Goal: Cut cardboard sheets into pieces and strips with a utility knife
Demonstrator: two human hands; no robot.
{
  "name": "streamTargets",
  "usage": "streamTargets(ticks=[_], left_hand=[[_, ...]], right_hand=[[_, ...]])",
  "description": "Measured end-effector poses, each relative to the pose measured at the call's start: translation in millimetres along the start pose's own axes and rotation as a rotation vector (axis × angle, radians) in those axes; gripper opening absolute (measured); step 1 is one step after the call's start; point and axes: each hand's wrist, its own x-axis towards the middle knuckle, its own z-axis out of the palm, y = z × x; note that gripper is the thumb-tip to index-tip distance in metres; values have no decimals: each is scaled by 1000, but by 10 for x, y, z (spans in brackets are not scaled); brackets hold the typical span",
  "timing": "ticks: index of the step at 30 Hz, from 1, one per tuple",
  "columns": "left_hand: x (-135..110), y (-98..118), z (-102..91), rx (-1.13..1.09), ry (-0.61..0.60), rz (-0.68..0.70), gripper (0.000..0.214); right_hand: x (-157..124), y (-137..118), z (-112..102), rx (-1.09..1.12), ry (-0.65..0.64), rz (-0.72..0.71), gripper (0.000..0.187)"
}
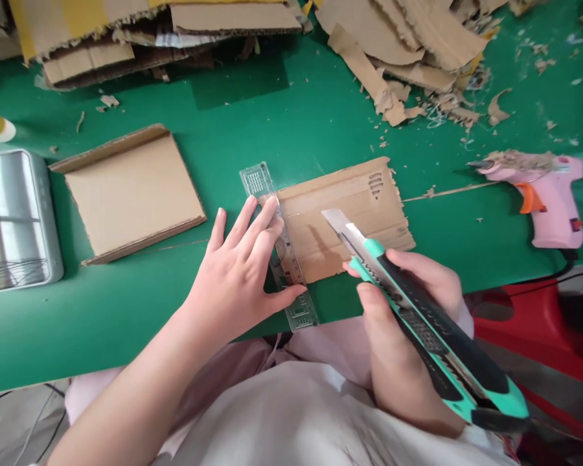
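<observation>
My left hand [240, 268] lies flat with fingers spread, pressing a clear plastic ruler [259, 183] onto the left edge of a small brown cardboard piece [357, 204] on the green table [282, 123]. My right hand [408, 323] is wrapped round a teal and black utility knife [418, 304]. Its blade [337, 223] is extended and hovers over the cardboard, just right of the ruler.
A larger folded cardboard panel [133, 191] lies at left, beside a silvery metal box [14, 217]. A pink glue gun [547, 194] rests at right. Torn cardboard scraps [408, 58] and stacked sheets [126, 32] line the far edge. A red object [519, 323] stands at lower right.
</observation>
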Motion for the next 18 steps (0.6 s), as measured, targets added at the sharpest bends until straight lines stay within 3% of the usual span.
streamTargets(ticks=[3, 7, 11, 18], left_hand=[[2, -5, -4, -13, -5, -4, 68], [6, -6, -3, -15, -9, -15, 70], [7, -6, -2, -13, -10, -16, 72], [1, 4, -16, 17, -21, -15, 71]], right_hand=[[12, 10, 57, -30, 12, -67, 47], [41, 34, 112, -61, 43, -48, 43], [58, 99, 116, -47, 6, -169, 48], [55, 156, 124, -73, -28, -242, 51]])
